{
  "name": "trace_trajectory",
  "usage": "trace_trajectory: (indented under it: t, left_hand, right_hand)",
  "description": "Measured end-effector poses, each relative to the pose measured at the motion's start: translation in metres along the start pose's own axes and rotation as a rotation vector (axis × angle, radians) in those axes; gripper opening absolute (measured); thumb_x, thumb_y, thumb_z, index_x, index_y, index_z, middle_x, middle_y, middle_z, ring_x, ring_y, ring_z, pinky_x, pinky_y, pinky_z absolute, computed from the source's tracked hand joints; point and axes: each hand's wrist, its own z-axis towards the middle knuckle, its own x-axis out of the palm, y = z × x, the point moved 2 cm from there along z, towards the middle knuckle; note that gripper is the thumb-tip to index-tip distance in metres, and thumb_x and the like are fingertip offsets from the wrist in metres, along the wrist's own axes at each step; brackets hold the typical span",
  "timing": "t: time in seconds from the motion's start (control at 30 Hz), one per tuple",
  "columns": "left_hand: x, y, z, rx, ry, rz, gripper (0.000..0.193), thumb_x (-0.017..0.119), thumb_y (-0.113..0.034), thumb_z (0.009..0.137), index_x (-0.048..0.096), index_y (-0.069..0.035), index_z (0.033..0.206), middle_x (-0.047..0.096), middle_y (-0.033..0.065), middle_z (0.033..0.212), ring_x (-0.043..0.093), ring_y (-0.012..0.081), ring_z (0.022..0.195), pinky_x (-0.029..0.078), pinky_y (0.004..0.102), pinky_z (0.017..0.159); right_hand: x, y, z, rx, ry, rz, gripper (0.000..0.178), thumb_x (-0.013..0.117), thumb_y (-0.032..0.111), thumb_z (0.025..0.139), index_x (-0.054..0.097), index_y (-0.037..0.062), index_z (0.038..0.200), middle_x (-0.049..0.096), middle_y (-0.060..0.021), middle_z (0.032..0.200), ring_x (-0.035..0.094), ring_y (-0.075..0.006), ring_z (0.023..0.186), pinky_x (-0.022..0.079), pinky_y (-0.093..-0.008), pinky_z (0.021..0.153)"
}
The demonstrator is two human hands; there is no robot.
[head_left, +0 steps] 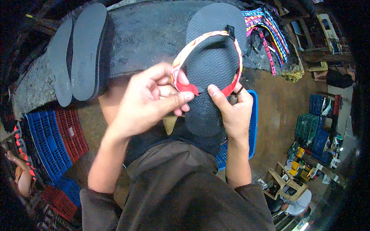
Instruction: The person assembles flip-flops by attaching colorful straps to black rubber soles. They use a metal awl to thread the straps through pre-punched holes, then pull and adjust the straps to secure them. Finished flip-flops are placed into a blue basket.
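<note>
The left hand (150, 98) is angling inward, thumb and fingers pinching the red end (188, 89) of the patterned strap (185, 52); the right hand (236, 112) is gripping the dark sole (210, 71), thumb uppermost, over the tabletop (146, 42).

One seriously scuffed workbench (142, 50)

Its top's dark and textured. Grey soles (88, 52) lie side by side on the left, ends poking past the near edge. Patterned straps (269, 35) in loads of colors are heaped over on the right. Down on the brown floor (269, 115), blue crates (47, 140) and red crates (73, 140) stand off to the left.
</note>
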Motion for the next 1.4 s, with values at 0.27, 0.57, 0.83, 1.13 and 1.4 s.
trace_trajectory:
  t: [0.27,0.57,0.83,1.13,1.4]
  left_hand:
    - [0.010,0.031,-0.001,0.234,-0.193,0.050,0.038,0.075,0.004,0.095,0.063,0.004,0.132,0.069,0.0086,0.115,0.067,0.0075,0.098,0.054,0.0226,0.082]
    - [-0.031,0.064,0.011,-0.222,-0.192,-0.298,0.040,0.077,-0.006,0.095,0.063,0.000,0.133,0.074,0.0102,0.113,0.073,0.0156,0.099,0.064,0.0336,0.083]
    - [-0.049,0.109,0.032,-0.277,-0.266,-0.434,0.017,0.073,-0.006,0.098,0.073,-0.002,0.115,0.076,0.0104,0.114,0.075,0.0225,0.104,0.064,0.0428,0.092]
    - [-0.046,0.101,0.027,-0.196,-0.349,-0.127,0.021,0.077,-0.009,0.097,0.074,0.000,0.115,0.077,0.0074,0.102,0.073,0.0122,0.087,0.062,0.0275,0.075]
    - [-0.024,0.123,0.030,0.075,-0.640,-0.047,0.017,0.076,-0.005,0.098,0.072,0.003,0.112,0.075,0.0050,0.094,0.064,0.0046,0.074,0.049,0.0205,0.064]
  right_hand:
    - [0.002,0.002,0.002,-0.053,0.072,0.003,0.030,0.082,0.010,0.094,0.071,-0.0021,0.120,0.074,-0.0079,0.117,0.068,-0.0142,0.104,0.054,-0.0312,0.094]
    - [0.024,-0.011,0.029,0.026,0.156,-0.087,0.046,0.077,0.011,0.097,0.059,-0.0056,0.136,0.069,-0.0136,0.122,0.068,-0.0201,0.109,0.054,-0.0362,0.097]
    - [0.021,0.016,-0.025,-0.351,0.142,-0.665,0.048,0.068,0.006,0.100,0.058,0.0041,0.147,0.070,-0.0192,0.109,0.070,-0.0312,0.093,0.055,-0.0380,0.084]
    - [0.032,-0.020,-0.009,-0.024,0.390,-1.069,0.044,0.055,0.027,0.109,0.056,0.0106,0.150,0.066,-0.0232,0.095,0.071,-0.0424,0.078,0.059,-0.0533,0.071]
    - [0.077,-0.026,-0.008,-0.176,0.350,-1.559,0.046,0.066,0.015,0.088,0.066,-0.0051,0.129,0.078,-0.0125,0.096,0.078,-0.0271,0.080,0.064,-0.0399,0.060]
